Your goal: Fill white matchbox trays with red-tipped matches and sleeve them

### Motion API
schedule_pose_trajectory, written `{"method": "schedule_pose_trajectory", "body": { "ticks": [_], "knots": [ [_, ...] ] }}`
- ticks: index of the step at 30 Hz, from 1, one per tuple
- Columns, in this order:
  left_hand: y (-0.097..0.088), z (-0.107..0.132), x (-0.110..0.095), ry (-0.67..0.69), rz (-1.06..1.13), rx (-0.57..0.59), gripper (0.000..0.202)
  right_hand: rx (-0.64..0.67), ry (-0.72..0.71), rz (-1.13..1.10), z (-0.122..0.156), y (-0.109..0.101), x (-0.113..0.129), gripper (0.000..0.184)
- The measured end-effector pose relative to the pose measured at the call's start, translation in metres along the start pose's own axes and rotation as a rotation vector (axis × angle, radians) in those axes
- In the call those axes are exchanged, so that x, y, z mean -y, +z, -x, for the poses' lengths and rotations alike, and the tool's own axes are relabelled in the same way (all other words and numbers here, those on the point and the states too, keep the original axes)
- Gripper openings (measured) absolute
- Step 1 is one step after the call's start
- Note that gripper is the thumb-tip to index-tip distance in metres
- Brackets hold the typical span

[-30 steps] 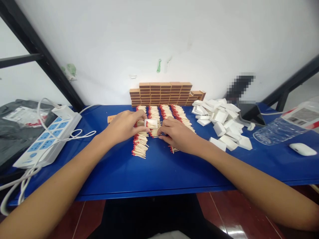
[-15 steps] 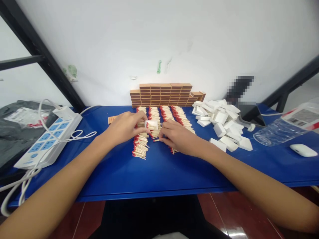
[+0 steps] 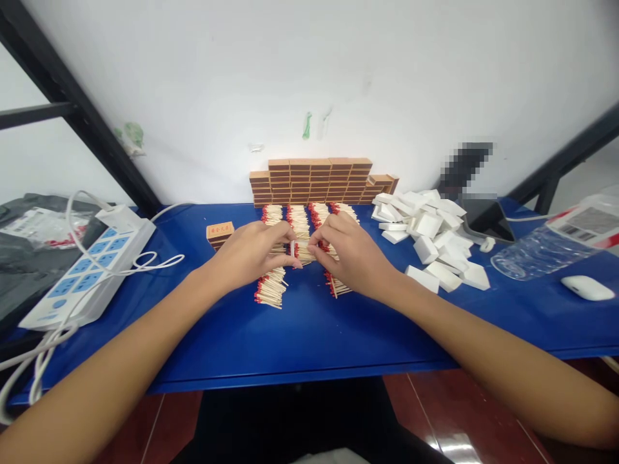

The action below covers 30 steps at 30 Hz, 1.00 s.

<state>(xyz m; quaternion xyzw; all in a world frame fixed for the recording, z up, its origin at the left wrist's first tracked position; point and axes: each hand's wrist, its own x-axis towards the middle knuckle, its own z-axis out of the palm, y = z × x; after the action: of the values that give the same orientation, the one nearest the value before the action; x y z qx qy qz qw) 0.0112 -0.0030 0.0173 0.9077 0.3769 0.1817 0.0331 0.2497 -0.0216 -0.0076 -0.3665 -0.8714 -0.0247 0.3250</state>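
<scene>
My left hand (image 3: 249, 254) is closed, thumb and forefinger pinching a small white matchbox tray (image 3: 293, 250) tilted up on edge. Close by on the right, my right hand (image 3: 355, 251) has its fingertips pinched on the tail ends of matches (image 3: 304, 251); how many it grips is hidden. The red heads of these matches point left toward the tray. Around both hands, red-tipped matches lie in long rows, among them the leftmost row (image 3: 271, 288) and the rightmost row (image 3: 338, 285), partly covered by my right hand.
Brown matchboxes (image 3: 309, 180) are stacked against the wall. One orange-topped matchbox stack (image 3: 220, 231) sits left of my hand. White trays (image 3: 430, 225) lie piled at right, beside a plastic bottle (image 3: 536, 251) and a white mouse (image 3: 587, 288). A power strip (image 3: 91, 267) with cables lies left.
The white tray in my left hand has turned from lying face-up to standing on edge. My right fingertips have moved slightly up, and the loose match near them no longer shows on the table.
</scene>
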Motion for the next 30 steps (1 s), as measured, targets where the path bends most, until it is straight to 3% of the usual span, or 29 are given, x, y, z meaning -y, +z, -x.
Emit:
{"method": "schedule_pose_trajectory", "body": {
  "ticks": [8, 16, 30],
  "knots": [
    [-0.003, 0.000, 0.008, -0.060, -0.097, 0.011, 0.046, -0.014, -0.009, -0.042, 0.000, -0.005, -0.004, 0.009],
    [-0.006, 0.001, 0.017, -0.114, -0.170, -0.021, 0.041, 0.221, -0.076, -0.070, 0.004, 0.004, -0.009, 0.008],
    [-0.007, 0.001, 0.014, -0.117, -0.181, -0.004, 0.042, 0.277, -0.083, -0.071, 0.006, 0.010, -0.011, 0.009]
  ]
}}
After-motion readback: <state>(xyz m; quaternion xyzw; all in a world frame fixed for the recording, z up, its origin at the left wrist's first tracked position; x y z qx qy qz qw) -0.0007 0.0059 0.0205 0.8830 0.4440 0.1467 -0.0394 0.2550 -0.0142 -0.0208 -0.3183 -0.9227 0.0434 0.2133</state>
